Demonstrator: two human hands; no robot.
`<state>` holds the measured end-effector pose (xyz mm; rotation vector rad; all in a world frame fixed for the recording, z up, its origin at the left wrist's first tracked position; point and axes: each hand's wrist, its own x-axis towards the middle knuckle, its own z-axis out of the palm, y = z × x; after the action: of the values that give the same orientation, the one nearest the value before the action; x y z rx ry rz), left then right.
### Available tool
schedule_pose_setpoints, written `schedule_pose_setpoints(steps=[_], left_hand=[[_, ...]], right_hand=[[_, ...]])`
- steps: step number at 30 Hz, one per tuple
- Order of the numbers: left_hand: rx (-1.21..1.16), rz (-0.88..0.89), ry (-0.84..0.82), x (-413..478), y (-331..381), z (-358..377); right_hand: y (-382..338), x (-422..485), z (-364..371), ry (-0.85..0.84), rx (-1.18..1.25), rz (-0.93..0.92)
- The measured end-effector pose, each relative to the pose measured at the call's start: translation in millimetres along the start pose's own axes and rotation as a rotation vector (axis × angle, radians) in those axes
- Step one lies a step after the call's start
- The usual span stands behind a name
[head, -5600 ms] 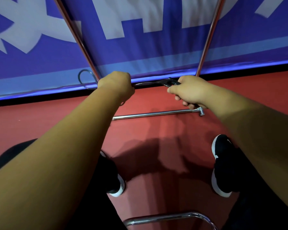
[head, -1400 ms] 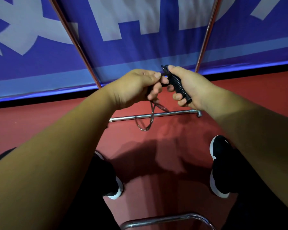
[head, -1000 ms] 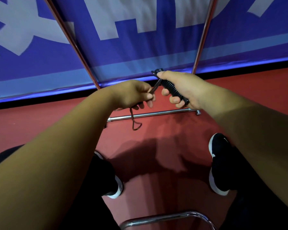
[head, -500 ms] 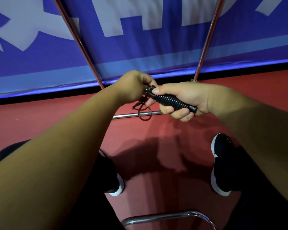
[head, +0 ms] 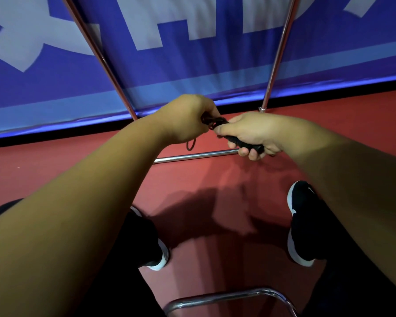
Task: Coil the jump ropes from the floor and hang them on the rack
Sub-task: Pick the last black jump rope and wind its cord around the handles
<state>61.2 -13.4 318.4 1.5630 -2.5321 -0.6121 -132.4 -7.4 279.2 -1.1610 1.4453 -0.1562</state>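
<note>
Black ribbed jump-rope handle (head: 234, 139) sits in my right hand (head: 254, 131), fingers wrapped round it, thumb laid along the top. It's held in the air above the red floor (head: 55, 168), w/ the thin dark cord (head: 215, 121) bunched at its top end. Left hand (head: 188, 120) is curled tight on that bunch; a small loop hangs out below the fist.

Looks like the coil is being wound or tied off. To do it well I'd keep tension on the cord, lay turns side by side, tuck that stray loop in, and not loosen the right grip.

No bin or box in view. Only holder is the chrome tube rack (head: 277, 58) in front of the blue-and-white banner (head: 192, 65); can't see its hooks or top.
</note>
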Motion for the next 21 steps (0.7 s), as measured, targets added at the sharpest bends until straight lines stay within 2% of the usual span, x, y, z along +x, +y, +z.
schedule_pose_setpoints(steps=[6,9,12,18,21], left_hand=[[0.087,-0.176,-0.038,5.6,-6.1,2.3],[0.049,-0.238,0.013,5.1,-4.7,9.2],[-0.147,-0.297,0.083,3.6,2.0,12.8],[-0.672,-0.38,0.115,0.4,10.7,8.3],[-0.753,-0.379,0.092,-1.7,1.1,8.0]], right_hand=[[-7.5,-5.4,4.4,0.03,0.125,-0.047],[-9.8,-5.4,6.8,0.091,0.207,-0.035],[-9.6,-0.5,7.4,0.135,0.296,-0.035],[-12.1,3.1,2.9,0.118,0.427,-0.026],[-12.2,2.5,3.4,0.133,0.411,-0.045]])
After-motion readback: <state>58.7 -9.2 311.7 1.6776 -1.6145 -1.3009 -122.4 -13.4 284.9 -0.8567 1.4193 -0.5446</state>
